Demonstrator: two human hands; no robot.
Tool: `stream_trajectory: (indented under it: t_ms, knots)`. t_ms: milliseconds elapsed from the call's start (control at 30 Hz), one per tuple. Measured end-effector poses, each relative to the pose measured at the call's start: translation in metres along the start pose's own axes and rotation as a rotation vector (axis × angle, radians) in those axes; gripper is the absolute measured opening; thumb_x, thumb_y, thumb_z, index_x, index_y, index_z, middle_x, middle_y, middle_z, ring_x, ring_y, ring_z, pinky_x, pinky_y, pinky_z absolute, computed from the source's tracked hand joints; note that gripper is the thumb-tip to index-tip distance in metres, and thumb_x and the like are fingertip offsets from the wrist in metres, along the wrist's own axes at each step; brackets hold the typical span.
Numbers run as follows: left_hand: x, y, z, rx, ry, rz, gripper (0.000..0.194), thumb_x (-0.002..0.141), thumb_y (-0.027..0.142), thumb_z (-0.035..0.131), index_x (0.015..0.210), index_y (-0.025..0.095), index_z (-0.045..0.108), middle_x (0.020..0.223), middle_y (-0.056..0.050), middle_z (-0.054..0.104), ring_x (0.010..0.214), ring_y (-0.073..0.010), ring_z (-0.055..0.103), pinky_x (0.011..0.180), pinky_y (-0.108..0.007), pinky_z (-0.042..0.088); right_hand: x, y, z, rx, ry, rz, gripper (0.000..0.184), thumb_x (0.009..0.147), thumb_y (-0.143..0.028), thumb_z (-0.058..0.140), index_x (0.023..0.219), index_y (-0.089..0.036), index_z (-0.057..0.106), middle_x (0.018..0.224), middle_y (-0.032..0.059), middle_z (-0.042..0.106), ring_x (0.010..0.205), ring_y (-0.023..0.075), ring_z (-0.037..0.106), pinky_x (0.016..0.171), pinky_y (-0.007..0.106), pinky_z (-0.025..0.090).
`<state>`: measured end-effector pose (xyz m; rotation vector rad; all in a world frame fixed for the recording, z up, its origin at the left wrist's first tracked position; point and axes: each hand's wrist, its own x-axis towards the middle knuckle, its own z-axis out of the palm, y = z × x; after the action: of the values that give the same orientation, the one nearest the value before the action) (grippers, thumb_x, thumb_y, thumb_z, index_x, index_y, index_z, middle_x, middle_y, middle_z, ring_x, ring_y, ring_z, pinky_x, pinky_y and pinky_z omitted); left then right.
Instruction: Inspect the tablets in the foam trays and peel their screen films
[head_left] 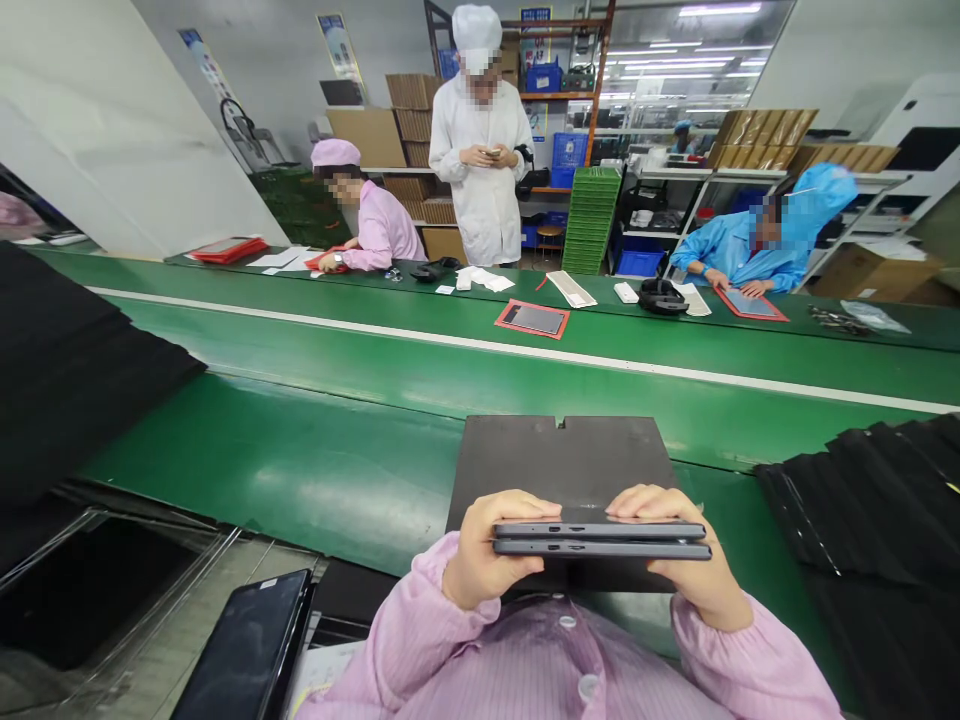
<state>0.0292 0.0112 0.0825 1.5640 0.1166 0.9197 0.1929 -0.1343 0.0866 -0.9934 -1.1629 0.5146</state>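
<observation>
Fingers (525,503) of the left hand (487,555) curl over the top edge of two stacked tablets (600,539), thumb beneath; the right hand (694,560) grips the opposite end the same way, fingertips on the upper slab. Both hands closed on the stack, holding it edge-on just above the lap.

Tablets: thin, dark grey, flat, one on the other, the lower one offset slightly to 3 o'clock. Small port slots visible along the near edges.

At 12 o'clock from the stack, a dark grey mat (562,465) with a notch in its far edge lies on the green conveyor belt (337,440); the stack hides its near edge. At 3 o'clock, a pile of black sleeves (870,500). At 9 o'clock, another black pile (67,370). At 8 o'clock, a dark-screened tablet (247,645) lies tilted.

Further out at 12 o'clock, a red-framed tray (532,319) on the far side of the belt. Beyond it, three people: pink coat seated, white coat standing, blue coat seated.
</observation>
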Motion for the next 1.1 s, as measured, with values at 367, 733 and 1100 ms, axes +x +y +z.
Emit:
stream_trajectory:
  t_ms: [367,733,1100]
  knots:
    - [0.005,-0.002,-0.001,0.003,0.018,0.060,0.028,0.074,0.047,0.066,0.085,0.021,0.065,0.080,-0.010,0.074,0.075,-0.0248,0.070,0.065,-0.037,0.057,0.007,0.001,-0.003,-0.022,-0.028,0.019,0.022,0.079,-0.037,0.067,0.100,-0.030,0.061,0.086,0.0037,0.065,0.082,0.0209,0.062,0.071,0.039,0.054]
    - [-0.009,-0.016,-0.019,0.036,0.050,0.105,0.024,0.075,0.036,0.067,0.096,0.025,0.067,0.085,-0.006,0.074,0.078,-0.0260,0.069,0.068,-0.041,0.059,0.009,0.011,0.005,0.057,-0.030,-0.011,0.032,0.072,-0.039,0.073,0.095,-0.025,0.056,0.088,0.0048,0.065,0.082,0.0179,0.062,0.070,0.034,0.051]
    - [-0.007,-0.037,-0.012,0.061,0.283,0.010,0.034,0.063,0.052,0.072,0.073,0.022,0.064,0.067,-0.002,0.071,0.061,-0.0218,0.067,0.056,-0.035,0.057,0.006,0.032,-0.006,-0.150,-0.096,0.138,0.045,0.067,-0.047,0.073,0.100,-0.022,0.055,0.098,0.0070,0.065,0.093,0.0205,0.062,0.080,0.036,0.050]
